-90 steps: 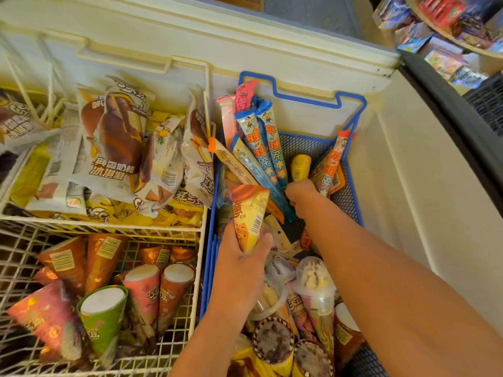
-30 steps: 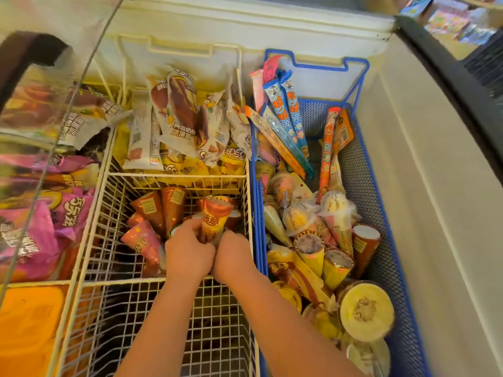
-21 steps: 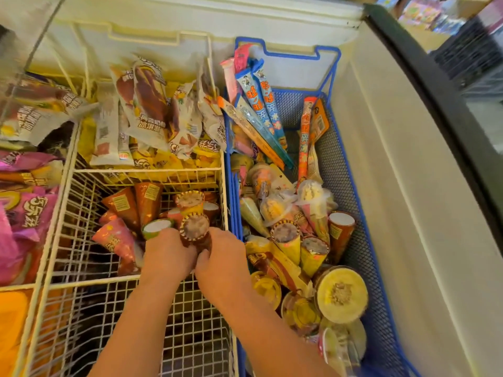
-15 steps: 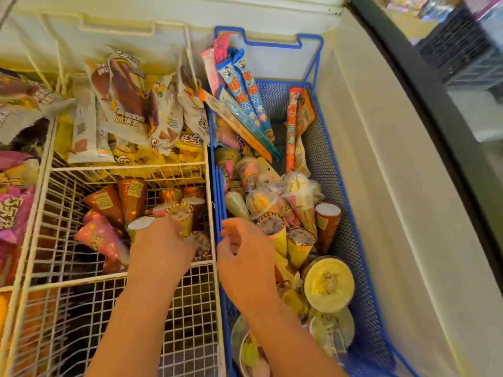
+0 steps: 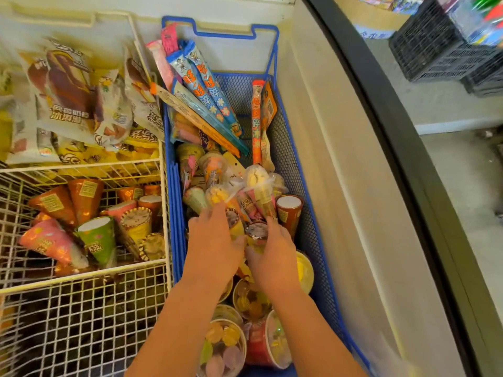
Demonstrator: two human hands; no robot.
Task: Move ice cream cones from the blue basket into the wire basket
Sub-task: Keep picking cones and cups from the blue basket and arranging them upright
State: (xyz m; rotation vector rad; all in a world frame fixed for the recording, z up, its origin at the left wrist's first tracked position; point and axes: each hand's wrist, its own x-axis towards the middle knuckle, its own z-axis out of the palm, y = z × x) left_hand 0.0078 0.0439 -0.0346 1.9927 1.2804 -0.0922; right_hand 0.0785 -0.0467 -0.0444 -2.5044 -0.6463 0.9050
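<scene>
Hovering over upright cones point(image 5: 257, 232) in the blue basket point(image 5: 289, 148), my left hand point(image 5: 215, 247) and right hand point(image 5: 273, 257) half-curl; grip, I cannot tell.

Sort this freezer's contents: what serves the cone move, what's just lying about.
Job: blue basket, wrapped cones in it, wire basket, cones lying there, left hand, right hand.
Lying about: ice-pop tubes, bagged ice cream bars, lidded cups, black crates.
</scene>
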